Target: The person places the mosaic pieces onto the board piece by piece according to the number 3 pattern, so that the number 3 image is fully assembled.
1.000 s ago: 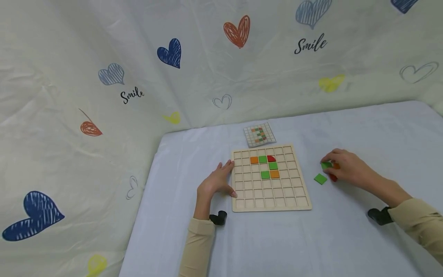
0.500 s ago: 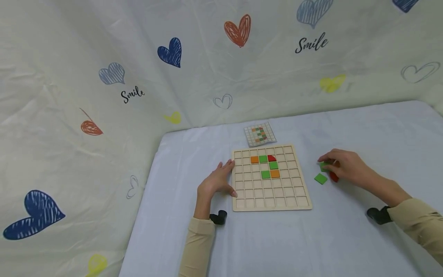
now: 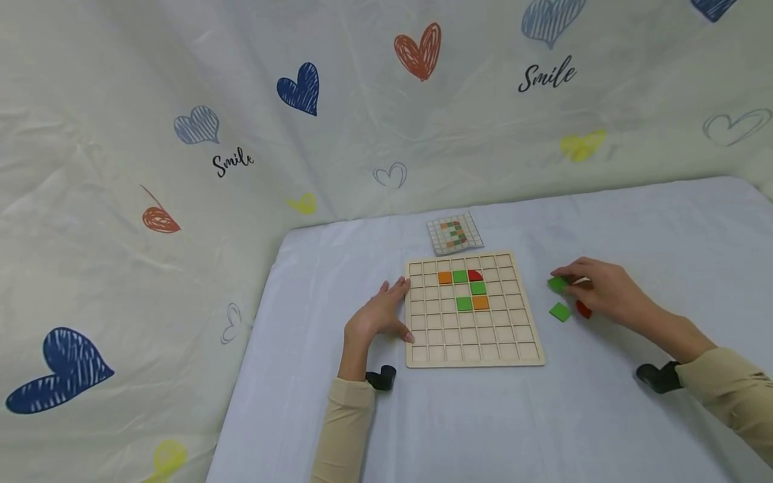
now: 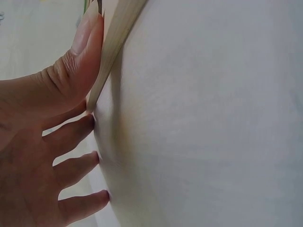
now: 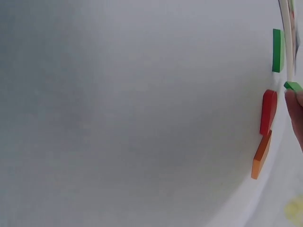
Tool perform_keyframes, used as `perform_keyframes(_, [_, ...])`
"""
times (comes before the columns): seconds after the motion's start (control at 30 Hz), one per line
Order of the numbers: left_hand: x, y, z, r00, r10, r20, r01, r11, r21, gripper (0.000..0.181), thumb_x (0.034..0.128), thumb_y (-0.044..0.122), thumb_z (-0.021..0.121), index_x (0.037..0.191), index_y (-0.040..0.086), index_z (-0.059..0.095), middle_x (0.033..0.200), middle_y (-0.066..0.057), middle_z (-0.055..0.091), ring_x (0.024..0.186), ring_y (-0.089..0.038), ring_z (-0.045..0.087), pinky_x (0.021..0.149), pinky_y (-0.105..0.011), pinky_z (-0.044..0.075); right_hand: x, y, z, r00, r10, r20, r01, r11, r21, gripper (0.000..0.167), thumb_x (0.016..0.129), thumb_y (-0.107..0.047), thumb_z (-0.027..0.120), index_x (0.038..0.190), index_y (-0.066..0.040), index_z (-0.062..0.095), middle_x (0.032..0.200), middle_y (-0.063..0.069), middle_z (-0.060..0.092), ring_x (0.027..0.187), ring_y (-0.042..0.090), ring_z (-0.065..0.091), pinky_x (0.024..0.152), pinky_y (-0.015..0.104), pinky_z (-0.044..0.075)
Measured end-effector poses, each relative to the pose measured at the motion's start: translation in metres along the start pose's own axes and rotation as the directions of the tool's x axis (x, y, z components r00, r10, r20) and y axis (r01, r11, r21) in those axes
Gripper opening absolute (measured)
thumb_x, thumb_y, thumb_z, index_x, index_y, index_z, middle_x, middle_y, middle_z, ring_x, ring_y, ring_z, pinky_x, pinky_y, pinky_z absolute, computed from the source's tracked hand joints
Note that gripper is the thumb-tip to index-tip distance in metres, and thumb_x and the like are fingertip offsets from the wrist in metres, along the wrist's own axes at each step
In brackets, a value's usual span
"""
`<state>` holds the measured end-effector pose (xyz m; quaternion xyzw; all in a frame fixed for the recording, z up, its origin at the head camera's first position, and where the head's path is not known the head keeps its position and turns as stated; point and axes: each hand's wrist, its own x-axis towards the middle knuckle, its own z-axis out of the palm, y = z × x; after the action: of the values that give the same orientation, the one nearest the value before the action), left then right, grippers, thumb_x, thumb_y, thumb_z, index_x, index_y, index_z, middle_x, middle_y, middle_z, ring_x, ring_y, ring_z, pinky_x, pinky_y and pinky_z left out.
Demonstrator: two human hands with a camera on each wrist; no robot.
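Observation:
A square wooden grid board (image 3: pixel 441 335) lies on the table, with orange, green and red tiles set in several of its upper cells. My left hand (image 3: pixel 377 316) has its fingers spread and touches the board's left edge; in the left wrist view the thumb (image 4: pixel 80 71) presses along that edge. To the right of the board, my right hand (image 3: pixel 606 285) pinches a green tile (image 3: pixel 557 284) between thumb and fingers. Near it lie a loose green tile (image 3: pixel 559 312) and a red tile (image 3: pixel 583 308). An orange tile (image 5: pixel 262 156) shows only in the right wrist view, beside the red one.
Behind the board lies a small pattern card (image 3: pixel 455 234) printed with a coloured grid. A white cloth (image 3: pixel 483 429) covers the table. A pale curtain (image 3: pixel 338 154) with hearts and lettering hangs behind and at the left.
My right hand has shifted slightly left, carrying the green tile away from the red one. The orange tile, seen earlier under the hand, is now hidden in the head view. My left hand stays put.

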<state>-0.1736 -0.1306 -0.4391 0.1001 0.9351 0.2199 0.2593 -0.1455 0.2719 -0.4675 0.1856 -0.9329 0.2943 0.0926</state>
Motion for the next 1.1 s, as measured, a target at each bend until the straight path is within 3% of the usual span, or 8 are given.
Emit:
perform_keyframes(0.2, [0.001,0.0,0.0,1.0,0.014,-0.001,-0.014,1.0,0.001,0.12,0.07,0.017,0.096,0.166,0.021,0.024,0.173,0.006,0.016,0.162,-0.026,0.005,0.126,-0.056,0.021,0.001,-0.009,0.001,1.0,0.016,0.005,-0.017,0.999,0.051,0.037,0.077,0.016,0.078,0.113,0.008,0.074,0.103,0.015,0.072,0.091,0.033,0.071,0.076,0.041,0.062])
perform_keyframes(0.43, [0.001,0.0,-0.001,1.0,0.006,0.0,-0.006,1.0,0.005,0.12,0.0701,0.017,0.096,0.166,0.022,0.023,0.173,0.007,0.016,0.162,-0.026,0.005,0.126,-0.057,0.021,0.003,-0.018,0.002,0.999,0.001,0.034,-0.003,0.999,0.05,0.033,0.08,0.008,0.081,0.112,0.005,0.075,0.099,0.009,0.074,0.086,0.025,0.071,0.073,0.031,0.062])
perform_keyframes(0.6, [0.0,0.001,-0.001,1.0,0.002,-0.008,-0.002,1.0,0.007,0.12,0.0702,0.017,0.096,0.166,0.022,0.023,0.173,0.007,0.016,0.162,-0.025,0.006,0.126,-0.056,0.022,0.006,-0.022,0.003,0.995,0.009,0.101,-0.015,0.998,0.056,0.031,0.081,0.001,0.083,0.111,0.003,0.076,0.097,0.006,0.075,0.083,0.017,0.069,0.072,0.023,0.06])
perform_keyframes(0.83, [0.001,0.001,0.0,1.0,0.006,-0.017,-0.006,1.0,0.023,0.12,0.0702,0.018,0.096,0.166,0.021,0.023,0.173,0.006,0.017,0.162,-0.026,0.006,0.126,-0.057,0.021,0.009,-0.031,0.006,0.969,0.097,0.226,-0.125,0.986,0.113,0.033,0.085,-0.009,0.083,0.115,0.001,0.075,0.101,0.004,0.075,0.087,0.016,0.068,0.074,0.019,0.056])
perform_keyframes(1.1, [0.002,0.0,0.002,1.0,0.004,-0.021,-0.003,1.0,0.023,0.12,0.0691,0.018,0.096,0.165,0.02,0.025,0.173,0.005,0.017,0.161,-0.026,0.007,0.126,-0.056,0.021,0.014,-0.041,0.012,0.968,0.045,0.247,-0.083,0.986,0.146,0.03,0.084,-0.012,0.085,0.112,-0.004,0.077,0.098,-0.003,0.075,0.086,0.012,0.07,0.074,0.021,0.057])
